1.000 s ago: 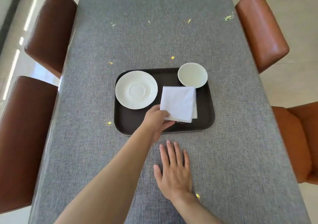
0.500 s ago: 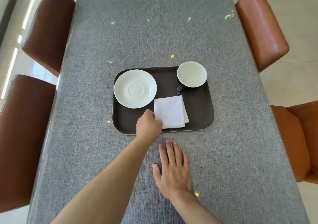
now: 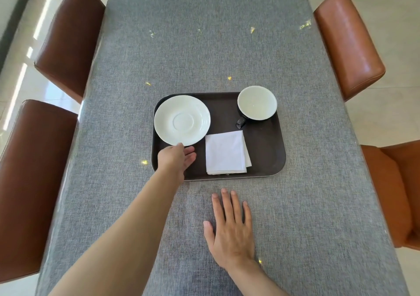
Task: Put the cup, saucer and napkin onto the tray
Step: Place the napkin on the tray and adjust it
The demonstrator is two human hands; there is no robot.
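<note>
Three items sit on the tray (image 3: 268,159): saucer (image 3: 181,120) at its far left, cup (image 3: 256,102) at its far right, napkin (image 3: 226,152) near its front edge; I see my left hand (image 3: 176,159) released, empty, over the tray's front-left corner, touching the saucer's rim; my right hand (image 3: 231,229) lies flat on the bench (image 3: 204,45), before the tray.

Bright daylight, floor (image 3: 20,52) glare left, sharp, wide-angle edge distortion.

Left hand (image 3: 176,159) hides tray (image 3: 263,157) corner.
</note>
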